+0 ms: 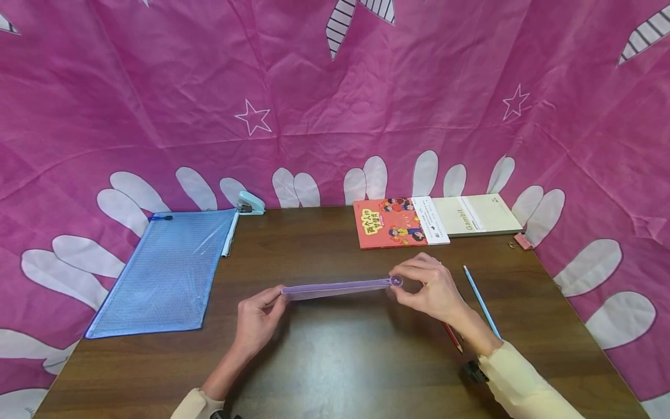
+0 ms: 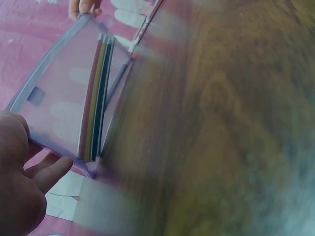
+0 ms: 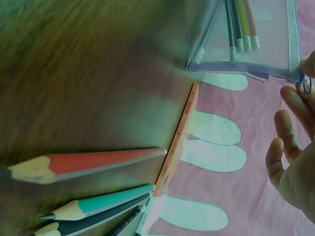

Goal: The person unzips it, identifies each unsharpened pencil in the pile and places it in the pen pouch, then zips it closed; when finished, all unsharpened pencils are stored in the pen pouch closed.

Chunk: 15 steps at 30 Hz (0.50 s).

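A see-through purple zip pouch (image 1: 335, 289) is held up over the table, its zipper edge on top. Several pencils (image 2: 91, 108) stand inside it, red, yellow and dark ones among them, visible in both wrist views. My left hand (image 1: 257, 320) pinches the pouch's left top corner between thumb and fingers. At the opposite corner, my right hand (image 1: 430, 290) pinches the zipper end beside the round purple pull ring (image 1: 396, 281). The other right fingers spread loosely in the right wrist view. From the head view the pouch is nearly edge-on, so its contents are hidden there.
Loose pencils lie right of the pouch, including a light blue one (image 1: 480, 299) and a red one (image 3: 103, 163). A red book (image 1: 384, 227), a pale notebook (image 1: 481, 210) and a pink binder clip (image 1: 524, 241) sit behind. At left are a blue mesh bag (image 1: 162, 273), a stapler (image 1: 252, 203) and a pen (image 1: 230, 234).
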{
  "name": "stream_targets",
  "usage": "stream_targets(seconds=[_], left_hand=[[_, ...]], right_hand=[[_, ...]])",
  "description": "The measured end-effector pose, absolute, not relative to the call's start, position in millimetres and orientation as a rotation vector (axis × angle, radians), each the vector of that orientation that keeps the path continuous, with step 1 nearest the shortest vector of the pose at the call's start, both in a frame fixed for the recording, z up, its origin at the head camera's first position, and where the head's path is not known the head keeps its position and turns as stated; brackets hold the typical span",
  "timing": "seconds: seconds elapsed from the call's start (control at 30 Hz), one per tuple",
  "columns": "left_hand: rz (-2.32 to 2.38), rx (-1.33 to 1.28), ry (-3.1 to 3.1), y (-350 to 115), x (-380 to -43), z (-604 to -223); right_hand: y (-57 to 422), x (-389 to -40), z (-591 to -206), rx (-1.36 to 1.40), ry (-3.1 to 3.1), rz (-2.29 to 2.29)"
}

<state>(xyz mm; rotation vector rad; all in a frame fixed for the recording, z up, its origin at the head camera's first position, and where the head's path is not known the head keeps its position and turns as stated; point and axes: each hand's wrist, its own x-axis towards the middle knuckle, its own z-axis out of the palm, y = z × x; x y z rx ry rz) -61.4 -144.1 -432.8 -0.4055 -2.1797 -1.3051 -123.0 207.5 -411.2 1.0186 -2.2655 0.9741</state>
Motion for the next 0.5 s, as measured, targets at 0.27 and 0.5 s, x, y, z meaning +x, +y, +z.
stream_targets(seconds=[0.27,0.5], left_hand=[[-1.262,-0.446,-2.158,-156,-73,-460],[-1.2,-0.497,-2.13,-157,-76,-460]], right_hand=[[219,-123,-412,1.007,-2.246,0.98],[224,-123,-414,0.995,-2.216,0.985]])
